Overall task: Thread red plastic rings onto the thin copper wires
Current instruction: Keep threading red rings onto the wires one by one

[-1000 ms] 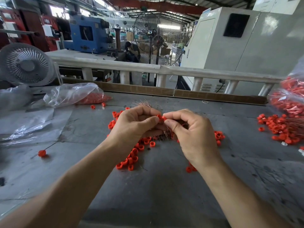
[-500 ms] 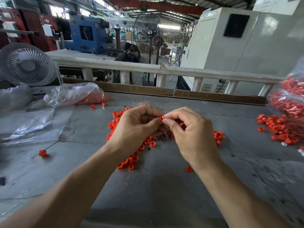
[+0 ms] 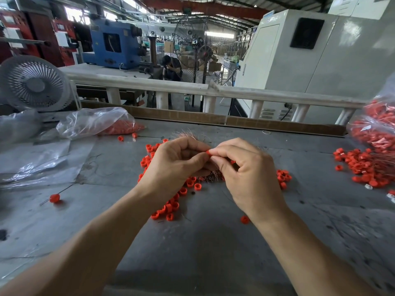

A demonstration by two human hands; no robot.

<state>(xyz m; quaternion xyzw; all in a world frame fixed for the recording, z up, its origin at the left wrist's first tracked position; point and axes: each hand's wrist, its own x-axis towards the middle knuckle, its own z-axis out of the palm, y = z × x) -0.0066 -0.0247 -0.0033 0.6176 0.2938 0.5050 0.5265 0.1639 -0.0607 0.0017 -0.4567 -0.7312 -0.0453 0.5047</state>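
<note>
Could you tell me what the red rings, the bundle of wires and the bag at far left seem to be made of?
Red rings: likely moulded plastic, uniform matte red. Wires: hair-thin reddish strands with a metallic glint, probably copper. Bag: thin clear plastic film, crinkled, glossy, rings visible through it.

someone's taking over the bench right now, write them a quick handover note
Left hand: curled round the bundle of copper wires, thumb up at the ring.
Right hand: pinching one red ring at the wire tip.
Loose rings lie on the table under the hands; bags of rings sit far left and far right.
Done: one threaded wire lies to the left, and a ringed pile to the right.
Left: seat this ring, then thread the remaining wires.
</note>
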